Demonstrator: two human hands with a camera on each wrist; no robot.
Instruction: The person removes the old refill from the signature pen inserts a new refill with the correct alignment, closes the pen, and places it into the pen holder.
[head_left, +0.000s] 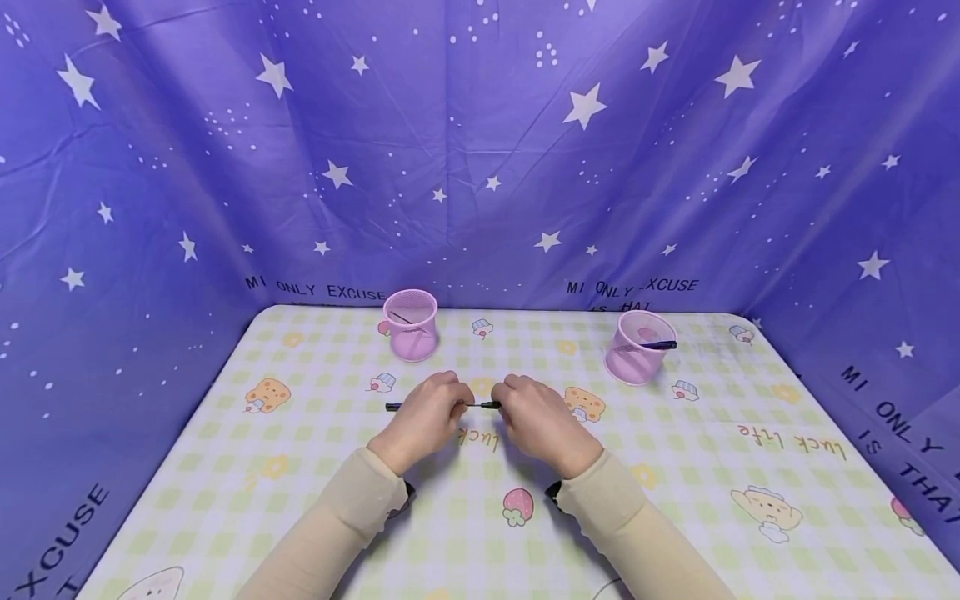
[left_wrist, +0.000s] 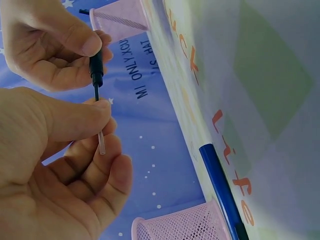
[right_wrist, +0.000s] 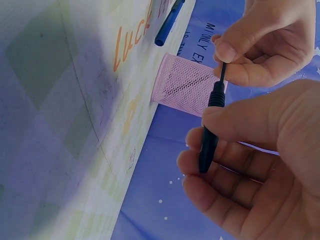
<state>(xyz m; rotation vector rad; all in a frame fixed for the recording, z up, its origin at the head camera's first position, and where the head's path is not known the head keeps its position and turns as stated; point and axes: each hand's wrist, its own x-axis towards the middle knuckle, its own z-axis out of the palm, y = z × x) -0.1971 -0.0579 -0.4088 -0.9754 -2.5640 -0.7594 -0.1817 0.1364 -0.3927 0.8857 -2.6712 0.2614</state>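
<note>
My left hand (head_left: 431, 417) pinches a thin pen refill (left_wrist: 102, 142) between thumb and forefinger; its clear end pokes out past the fingers. With thumb and fingertips, my right hand (head_left: 543, 421) grips a black pen grip section (right_wrist: 209, 145), a tapered piece with a ribbed, narrower end. The refill's dark part runs straight from that end to the left hand, so the two hands face each other above the table. A dark blue pen barrel (left_wrist: 220, 187) lies on the tablecloth beyond the left hand, partly hidden behind it in the head view.
Two pink mesh cups stand toward the back: the left cup (head_left: 414, 340) contains a thin dark stick, and the right cup (head_left: 628, 365) has a dark pen (head_left: 658, 345) leaning out over its rim. A purple star-patterned curtain (head_left: 450, 125) surrounds the checked tablecloth (head_left: 315, 467).
</note>
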